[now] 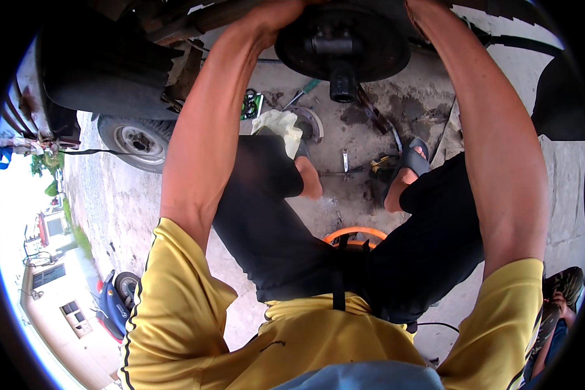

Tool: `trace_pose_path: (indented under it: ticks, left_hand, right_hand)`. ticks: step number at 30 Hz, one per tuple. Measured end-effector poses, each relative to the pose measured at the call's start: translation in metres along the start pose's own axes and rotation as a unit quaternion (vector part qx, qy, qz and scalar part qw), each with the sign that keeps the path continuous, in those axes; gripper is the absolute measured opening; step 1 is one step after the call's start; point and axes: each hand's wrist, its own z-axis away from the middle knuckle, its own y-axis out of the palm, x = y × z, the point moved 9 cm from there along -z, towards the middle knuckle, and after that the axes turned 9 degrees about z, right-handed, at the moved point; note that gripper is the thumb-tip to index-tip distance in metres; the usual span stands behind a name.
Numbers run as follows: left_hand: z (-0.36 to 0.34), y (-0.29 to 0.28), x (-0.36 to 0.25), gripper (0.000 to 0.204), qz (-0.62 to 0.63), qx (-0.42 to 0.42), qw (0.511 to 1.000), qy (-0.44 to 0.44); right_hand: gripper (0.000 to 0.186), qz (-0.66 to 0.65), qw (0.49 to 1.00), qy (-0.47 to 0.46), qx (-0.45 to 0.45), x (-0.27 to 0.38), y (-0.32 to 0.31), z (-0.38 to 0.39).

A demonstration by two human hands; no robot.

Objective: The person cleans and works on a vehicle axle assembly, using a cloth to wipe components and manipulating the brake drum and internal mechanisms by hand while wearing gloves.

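In front of me at the top is a round dark brake backing plate (387, 49), with a small wheel cylinder (335, 44) and a stubby axle end (343, 88) jutting from it. My left hand (286, 9) reaches up to the plate's upper left. Near its upper right is my right hand (424, 9). The frame's top edge and the dark parts hide the fingers of both, so what they grip does not show. On the ground beyond my left knee lie a curved brake shoe (314, 123) and a pale crumpled cloth or bag (281, 127).
By my sandalled feet lie a yellow-and-black tool (379, 163), a small white item (345, 160) and a green-handled tool (303, 92). An orange rim (355, 231) shows between my thighs. A vehicle wheel (136, 142) stands left; a parked motorcycle (115, 302) is lower left; another person (558, 302) sits at right.
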Motion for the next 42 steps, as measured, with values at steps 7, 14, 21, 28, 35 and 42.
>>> trace_pose_path:
  ticks: [7, 14, 21, 28, 35, 42]
  left_hand:
    - [-0.004, 0.002, 0.002, 0.027, 0.037, 0.010, 0.999, -0.014]
    - [0.003, 0.008, -0.007, 0.023, -0.013, 0.003, 0.999, -0.042]
    - [-0.005, 0.000, -0.006, 0.020, -0.049, 0.007, 0.997, -0.064]
    - [-0.023, -0.007, 0.007, 0.027, -0.041, 0.068, 0.995, -0.067]
    - [-0.004, -0.001, 0.008, 0.029, -0.022, 0.016, 0.987, -0.159]
    - [-0.018, -0.004, 0.022, 0.027, 0.009, 0.005, 0.981, -0.195]
  right_hand:
    - [0.041, 0.016, 1.000, -0.006, -0.004, 0.003, 0.000, -0.007]
    - [0.042, 0.035, 0.999, -0.004, -0.010, -0.002, -0.005, -0.006]
    - [0.043, 0.044, 0.999, -0.003, -0.012, -0.002, -0.013, -0.009]
    - [0.043, -0.088, 0.995, -0.019, 0.039, 0.000, 0.011, -0.019]
    - [0.058, 0.015, 0.983, -0.105, -0.148, 0.026, -0.035, 0.012]
    - [0.054, 0.032, 0.932, -0.104, -0.345, 0.020, -0.052, 0.034]
